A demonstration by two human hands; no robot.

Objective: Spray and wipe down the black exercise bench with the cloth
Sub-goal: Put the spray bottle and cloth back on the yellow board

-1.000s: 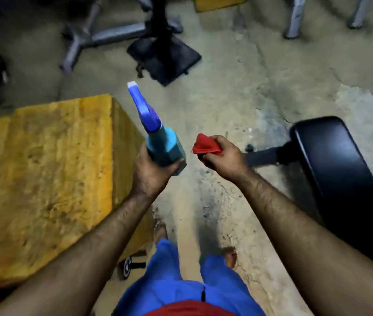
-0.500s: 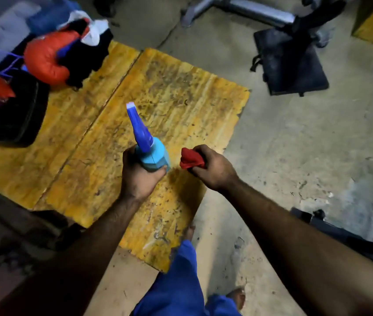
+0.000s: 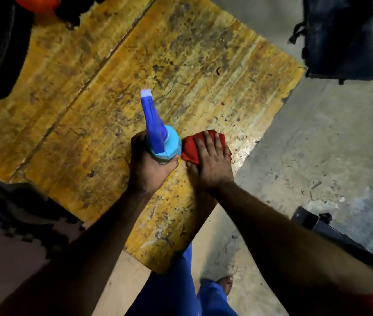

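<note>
Red cloth (image 3: 192, 148): pressed flat on the yellow platform (image 3: 117, 92) under the right hand (image 3: 212, 160), fingers straight
Spray bottle (image 3: 163, 144): left hand (image 3: 149, 165) curled round its body
Black bench: only a dark frame part (image 3: 340, 240) at lower right
Advice: set both down upright, away from the edge

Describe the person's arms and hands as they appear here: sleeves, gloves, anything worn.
Both forearms are bare to the bottom of the frame, with no sleeves in view. The left hand and the right hand wear no gloves, and no rings, watch or wristband can be seen. Fine hair shows on the forearms. The arms' lower parts lie in shadow, so detail there is hard to tell.
</note>
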